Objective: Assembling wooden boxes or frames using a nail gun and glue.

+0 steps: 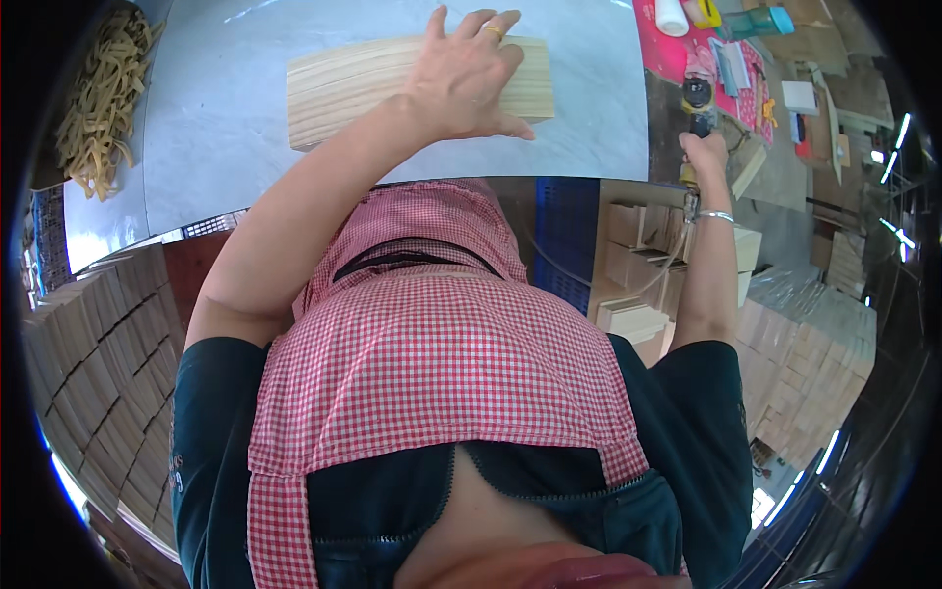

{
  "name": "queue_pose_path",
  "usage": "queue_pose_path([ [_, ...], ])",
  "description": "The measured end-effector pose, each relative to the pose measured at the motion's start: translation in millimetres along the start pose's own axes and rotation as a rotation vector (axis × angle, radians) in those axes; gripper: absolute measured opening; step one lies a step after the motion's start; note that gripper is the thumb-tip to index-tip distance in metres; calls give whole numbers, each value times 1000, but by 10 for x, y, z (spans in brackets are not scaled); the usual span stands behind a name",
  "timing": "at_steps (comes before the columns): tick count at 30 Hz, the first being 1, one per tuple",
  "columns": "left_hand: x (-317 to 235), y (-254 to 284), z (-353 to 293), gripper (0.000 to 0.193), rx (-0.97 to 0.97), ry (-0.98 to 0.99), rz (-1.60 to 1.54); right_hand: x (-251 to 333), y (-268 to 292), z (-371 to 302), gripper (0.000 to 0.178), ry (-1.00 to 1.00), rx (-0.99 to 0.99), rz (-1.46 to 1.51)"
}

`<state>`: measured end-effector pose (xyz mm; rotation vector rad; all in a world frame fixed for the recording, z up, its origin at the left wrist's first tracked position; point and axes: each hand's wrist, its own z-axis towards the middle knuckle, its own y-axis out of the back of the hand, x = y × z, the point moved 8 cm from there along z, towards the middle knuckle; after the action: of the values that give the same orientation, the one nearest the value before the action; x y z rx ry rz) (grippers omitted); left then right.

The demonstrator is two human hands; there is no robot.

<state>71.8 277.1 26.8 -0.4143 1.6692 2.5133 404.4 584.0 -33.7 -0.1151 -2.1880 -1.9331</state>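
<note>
A pale wooden box or block (343,88) with visible grain lies on the light grey tabletop (216,98). My left hand (466,74) rests over its right half, fingers spread and thumb stretched out, a ring on one finger. Off the table's right end, my right hand (705,155) is wrapped around the handle of a yellow and black air tool (698,95). A fitting and a pale hose (675,257) hang from the tool's lower end. The tool is apart from the wood, and its working tip is hard to make out.
A heap of tan straps (106,98) sits at the table's left end. Stacked wooden pieces stand at the left (98,363) and right (810,363). A pink-covered surface (667,54) holds a teal bottle (751,24) and small items. Under the table is a blue crate (566,231).
</note>
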Motion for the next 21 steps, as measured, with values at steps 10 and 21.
queue_pose_path([
  [10,97,-352,70,50,4,-74,-189,1232,579,-2069,18,180,236,585],
  [21,88,-380,119,46,370,127,-281,1631,533,-2551,11,284,431,552],
])
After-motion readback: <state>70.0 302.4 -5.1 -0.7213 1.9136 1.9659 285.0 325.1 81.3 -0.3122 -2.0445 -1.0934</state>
